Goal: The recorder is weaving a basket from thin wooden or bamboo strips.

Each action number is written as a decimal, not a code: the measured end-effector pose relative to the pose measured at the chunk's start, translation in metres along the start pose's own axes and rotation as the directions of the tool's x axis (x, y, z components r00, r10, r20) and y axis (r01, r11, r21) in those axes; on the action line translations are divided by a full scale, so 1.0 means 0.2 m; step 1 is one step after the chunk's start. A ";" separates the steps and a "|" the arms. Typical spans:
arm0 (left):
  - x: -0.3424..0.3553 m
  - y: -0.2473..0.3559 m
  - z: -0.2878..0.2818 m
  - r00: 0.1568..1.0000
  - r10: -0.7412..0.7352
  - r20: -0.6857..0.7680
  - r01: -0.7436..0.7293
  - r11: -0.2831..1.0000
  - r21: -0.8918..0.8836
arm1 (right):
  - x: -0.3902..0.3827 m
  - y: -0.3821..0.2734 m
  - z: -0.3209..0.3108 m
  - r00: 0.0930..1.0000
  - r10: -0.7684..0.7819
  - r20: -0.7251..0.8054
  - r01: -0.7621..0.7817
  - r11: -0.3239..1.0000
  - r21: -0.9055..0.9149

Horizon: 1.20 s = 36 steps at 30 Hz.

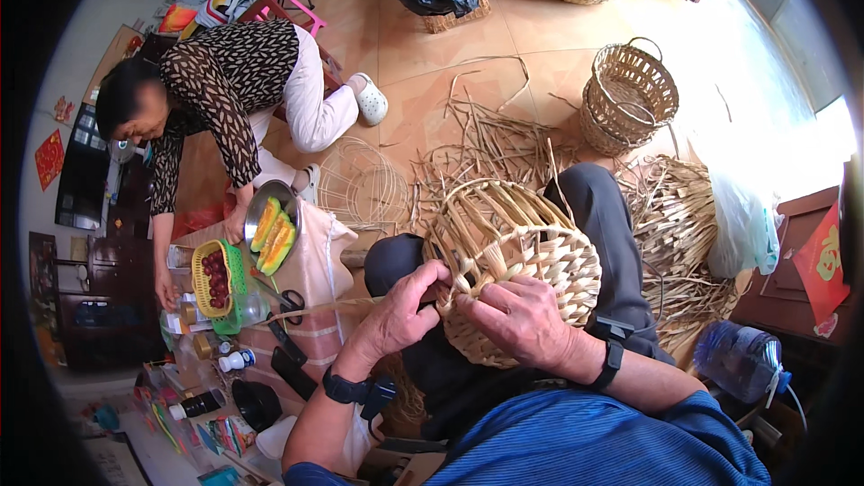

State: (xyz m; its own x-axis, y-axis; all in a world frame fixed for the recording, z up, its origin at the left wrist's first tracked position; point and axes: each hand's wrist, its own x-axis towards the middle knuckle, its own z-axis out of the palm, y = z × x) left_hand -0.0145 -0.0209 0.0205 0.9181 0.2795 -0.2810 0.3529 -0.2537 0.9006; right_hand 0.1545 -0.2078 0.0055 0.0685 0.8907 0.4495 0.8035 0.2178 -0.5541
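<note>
Left hand (402, 310) pinches a flat weaving strip (315, 308) at the rim of the half-woven basket (517, 252) resting on the lap. Right hand (522, 319) clamps the woven wall. Keep the strip taut and flat. Beyond, loose strips (486, 139) litter the floor (423, 45).

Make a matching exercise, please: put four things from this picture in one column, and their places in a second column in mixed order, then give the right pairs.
Things:
1. half-woven basket
2. melon slices
3. scissors
4. finished basket

Places:
A. on the floor, beyond the person's knees
B. in a metal bowl on the low table
C. on the person's lap, under the left hand and right hand
D. flat on the cloth, near the green and yellow fruit basket

Pairs: 1-C, 2-B, 3-D, 4-A
</note>
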 end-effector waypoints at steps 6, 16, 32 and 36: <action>0.00 -0.05 -0.02 1.000 0.009 0.004 -0.007 0.922 -0.387 | 0.00 -0.01 -0.01 1.000 0.009 0.007 -0.009 1.000 0.001; 0.00 -0.03 -0.02 0.998 -0.052 -0.025 0.038 0.913 -0.407 | 0.08 -0.03 -0.06 0.991 0.126 -0.034 -0.123 0.988 0.096; -0.04 -0.04 0.15 0.968 -0.074 -0.239 -0.101 0.760 -0.642 | 0.09 -0.04 0.03 0.952 0.288 -0.105 -0.272 0.952 0.142; -0.01 0.08 0.12 0.966 -0.052 -0.252 -0.077 0.877 -0.474 | 0.07 -0.03 0.03 0.957 0.274 -0.093 -0.263 0.958 0.114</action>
State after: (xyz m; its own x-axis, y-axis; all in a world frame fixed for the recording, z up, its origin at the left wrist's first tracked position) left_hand -0.0072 -0.0482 0.0275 0.8235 0.5166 -0.2344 0.1537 0.1946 0.9688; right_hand 0.1475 -0.1940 0.0118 0.3405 0.8752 0.3438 0.6844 0.0201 -0.7288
